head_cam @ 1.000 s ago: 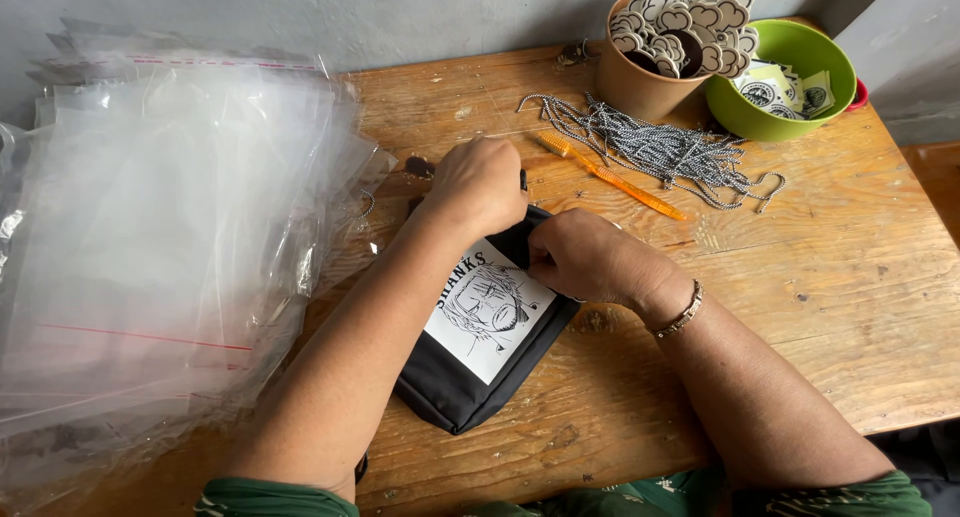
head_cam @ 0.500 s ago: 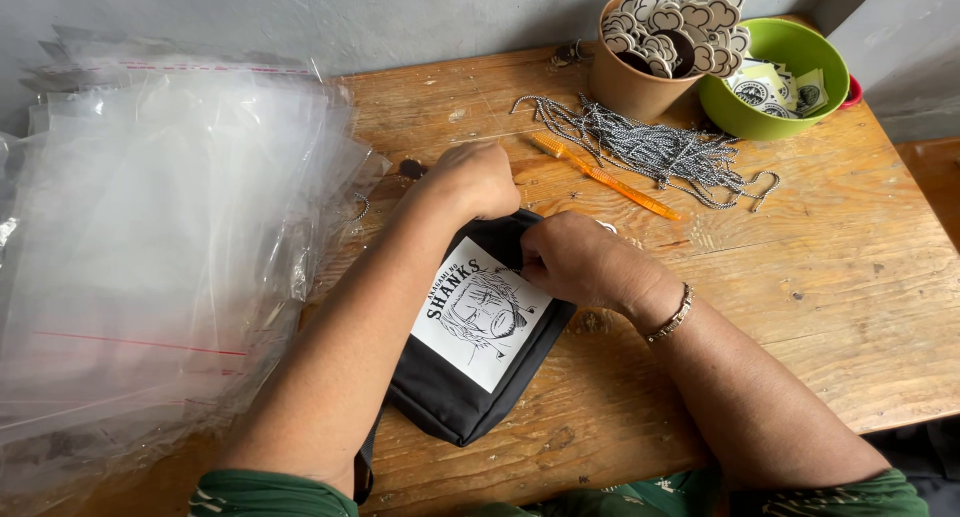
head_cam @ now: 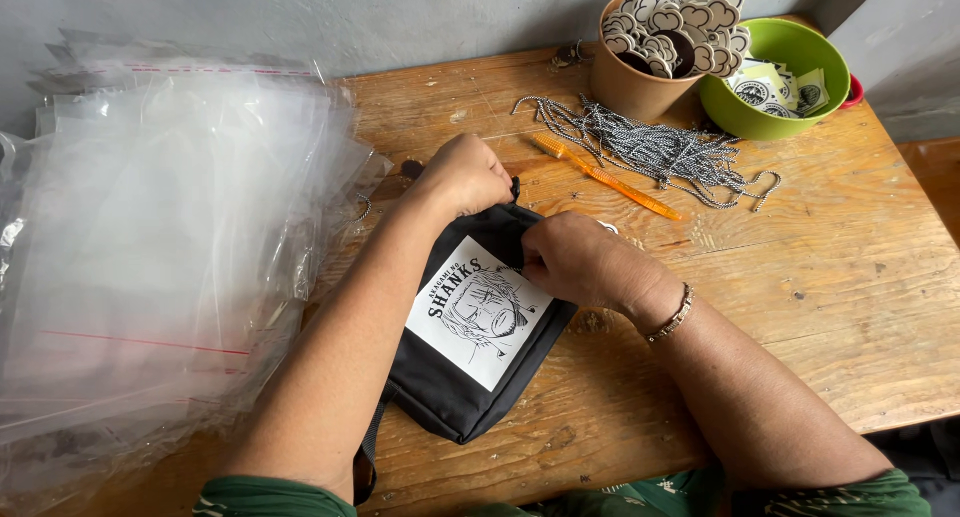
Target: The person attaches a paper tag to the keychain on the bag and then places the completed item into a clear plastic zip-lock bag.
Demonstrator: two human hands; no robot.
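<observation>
Black pouch bag [head_cam: 455,377] lying slantwise on the wooden worktop [head_cam: 850,277], near the front edge, its upper end under both hands. Left hand [head_cam: 468,174] curled into a fist at the bag's top corner, fingers closed on a small black tab or pull there. Right hand [head_cam: 570,259] just beside it, resting on the bag's upper edge, fingers bent and pinched onto the fabric beside the label; fingertips hidden, so grip itself hard to judge. Metal bracelet [head_cam: 673,315] on the right wrist.

White square label [head_cam: 478,312] on the bag's face, tilted with the bag, bearing a black line drawing of a head and a row of black lettering along one side; top corner covered by the right hand.

Left of the bag, a thick heap of clear plastic bags [head_cam: 150,237] with thin red strips. Behind the hands, an orange stick-shaped tool [head_cam: 605,175] touching a tangle of grey ball chains [head_cam: 660,147]. At the back, a brown paper cup [head_cam: 635,77] full of round cut-out tags, just beside a green bowl [head_cam: 800,117] holding small printed cards.
</observation>
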